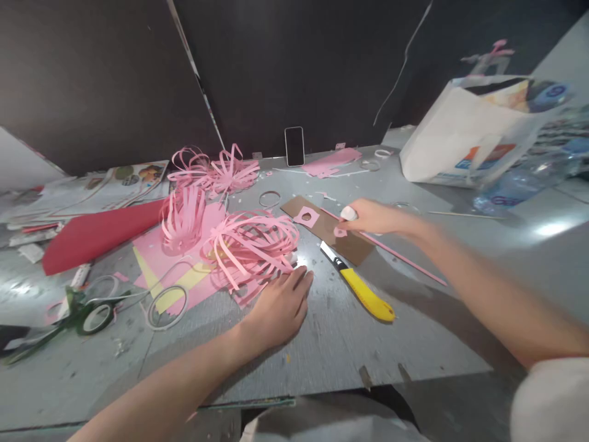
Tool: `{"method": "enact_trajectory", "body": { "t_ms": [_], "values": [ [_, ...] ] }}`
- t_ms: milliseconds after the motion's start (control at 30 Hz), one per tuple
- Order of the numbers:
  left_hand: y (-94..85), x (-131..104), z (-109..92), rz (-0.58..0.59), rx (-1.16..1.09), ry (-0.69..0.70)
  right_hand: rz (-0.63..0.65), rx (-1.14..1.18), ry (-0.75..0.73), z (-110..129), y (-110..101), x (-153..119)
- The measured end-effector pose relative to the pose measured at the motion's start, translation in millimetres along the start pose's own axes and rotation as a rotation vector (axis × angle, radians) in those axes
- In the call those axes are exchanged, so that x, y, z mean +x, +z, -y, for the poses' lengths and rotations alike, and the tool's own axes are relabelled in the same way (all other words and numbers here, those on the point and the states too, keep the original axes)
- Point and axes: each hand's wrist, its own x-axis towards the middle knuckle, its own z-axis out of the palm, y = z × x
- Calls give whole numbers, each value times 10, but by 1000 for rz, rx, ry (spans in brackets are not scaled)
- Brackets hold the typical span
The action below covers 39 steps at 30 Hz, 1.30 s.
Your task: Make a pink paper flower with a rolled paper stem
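Note:
My left hand point(280, 307) rests palm down on the grey table, fingers spread, beside looped pink paper strips point(255, 236). Over a brown cardboard piece point(326, 230), my right hand point(363, 216) is closed on a small white object point(348, 213). A small pink paper piece point(340, 232) lies just below its fingertips. Left of it, a pink paper square with a round hole point(306, 216) overlaps the cardboard. A thin pink stick point(409, 261) runs diagonally under the right hand. Between my hands sits a yellow utility knife point(368, 296), its blade out.
Pink and yellow sheets, green tape point(96, 318) and a red sheet point(101, 236) lie left. A phone point(294, 147) leans on the dark back wall. At right stand a white bag point(464, 135) and a plastic bottle point(515, 184). The table's front edge is near my body.

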Motion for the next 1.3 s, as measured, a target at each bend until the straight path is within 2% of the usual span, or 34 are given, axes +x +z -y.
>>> {"method": "enact_trajectory", "body": {
  "t_ms": [33, 100, 200, 267, 367, 633, 800, 900, 1033, 1167, 1300],
  "values": [
    [-8, 3, -5, 9, 2, -7, 85, -5, 45, -106, -63, 5],
    [-16, 8, -9, 25, -1, -17, 147, 32, 97, -283, -127, -10],
    [0, 13, -2, 30, -11, -13, 70, 50, 150, -420, -121, -84],
    [19, 14, 10, 20, -11, -5, 10, 37, 181, -437, -102, -141],
    [37, 14, 21, 3, -7, 2, -9, 63, 183, -414, -86, -188],
    [-28, 11, -5, 27, 12, -7, -33, 122, 56, -419, 79, -190],
    [-23, 11, 4, 27, -1, 4, -91, 58, 98, -453, 142, -250],
    [-10, 15, 8, 28, -10, 5, -110, 102, 81, -472, 144, -236],
    [-4, 16, 9, 29, -7, 2, -152, 220, 174, -511, 150, -102],
    [2, 12, 12, 18, -6, 0, -56, 359, 172, -488, 168, -7],
    [-7, 21, -1, 3, -6, 14, 92, 366, 149, -359, 226, -73]
  ]
}}
